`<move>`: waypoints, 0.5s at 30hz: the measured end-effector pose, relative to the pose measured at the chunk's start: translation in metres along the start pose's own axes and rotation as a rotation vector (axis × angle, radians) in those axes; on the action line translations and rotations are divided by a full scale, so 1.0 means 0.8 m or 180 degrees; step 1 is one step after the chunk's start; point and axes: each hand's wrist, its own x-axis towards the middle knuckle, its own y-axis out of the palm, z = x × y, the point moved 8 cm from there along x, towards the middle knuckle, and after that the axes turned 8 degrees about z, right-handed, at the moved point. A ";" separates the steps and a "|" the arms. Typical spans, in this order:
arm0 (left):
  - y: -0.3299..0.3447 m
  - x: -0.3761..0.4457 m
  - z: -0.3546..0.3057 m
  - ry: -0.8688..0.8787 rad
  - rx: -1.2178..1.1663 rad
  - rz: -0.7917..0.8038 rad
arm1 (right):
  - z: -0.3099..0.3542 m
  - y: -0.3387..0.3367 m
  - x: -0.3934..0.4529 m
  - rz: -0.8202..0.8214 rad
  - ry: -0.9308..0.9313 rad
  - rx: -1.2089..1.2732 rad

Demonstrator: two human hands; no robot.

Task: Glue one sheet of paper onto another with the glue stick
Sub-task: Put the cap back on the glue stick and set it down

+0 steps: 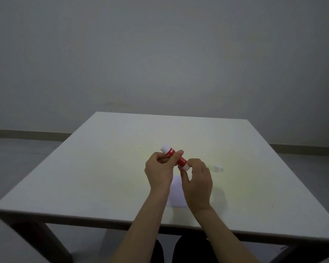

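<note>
Looking down from our head camera, we see both hands raised a little over the middle of a pale worktop. Our left hand is curled closed around the glue stick, with the thumb laid across its red body. Our right hand pinches the white lower end of the same stick between thumb and fingers, the other fingers loosely bent. The stick lies tilted between the two hands, its white upper end pointing up and to the left, away from us, and its lower end toward the right hand. Red printed bands with small white marks run round the tube; we cannot read them.

A small white cap stands on the worktop just to the right of the right hand, apart from it and from the stick.

Below the hands, a white sheet of paper lies flat on the worktop, near the front edge. Our wrists and forearms cover much of it, so we cannot tell whether it is one sheet or two stacked.

Behind the worktop we see a plain grey wall with a low skirting strip, and grey floor on both sides. The light is dim.
</note>
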 end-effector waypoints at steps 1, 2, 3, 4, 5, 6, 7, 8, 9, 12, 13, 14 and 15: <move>0.001 -0.001 0.000 0.0015 0.0055 -0.0058 | 0.003 0.001 0.001 -0.0023 -0.0078 -0.0159; 0.000 -0.001 -0.001 0.0039 0.0099 -0.0107 | 0.004 0.003 0.002 0.0028 -0.0170 -0.0280; -0.002 -0.001 -0.001 0.0077 0.0127 -0.0136 | 0.002 0.008 0.002 0.0185 -0.0259 -0.0351; -0.005 -0.001 -0.002 0.0132 0.0145 -0.0129 | -0.004 0.013 0.003 0.0423 -0.0296 -0.0361; -0.009 0.001 -0.004 0.0205 0.0164 -0.0090 | -0.018 0.016 0.006 0.0657 -0.0237 -0.0337; -0.015 0.004 -0.007 0.0290 0.0190 -0.0032 | -0.039 0.015 0.010 0.0837 -0.0054 -0.0322; -0.020 0.007 -0.009 0.0368 0.0240 0.0031 | -0.066 0.011 0.015 0.0930 0.0227 -0.0401; -0.026 0.010 -0.011 0.0437 0.0326 0.0092 | -0.095 0.003 0.019 0.0983 0.0554 -0.0638; -0.030 0.011 -0.014 0.0503 0.0432 0.0141 | -0.123 -0.004 0.020 0.1116 0.0830 -0.1014; -0.035 0.013 -0.018 0.0655 0.0632 0.0210 | -0.178 0.008 0.009 0.2101 0.1113 -0.1856; -0.034 0.013 -0.017 0.0668 0.0670 0.0227 | -0.187 0.016 0.002 0.2387 0.1111 -0.1892; -0.032 0.012 -0.016 0.0681 0.0707 0.0248 | -0.192 0.022 -0.002 0.2543 0.1083 -0.1872; -0.030 0.010 -0.016 0.0694 0.0737 0.0275 | -0.192 0.025 -0.003 0.2567 0.1030 -0.1842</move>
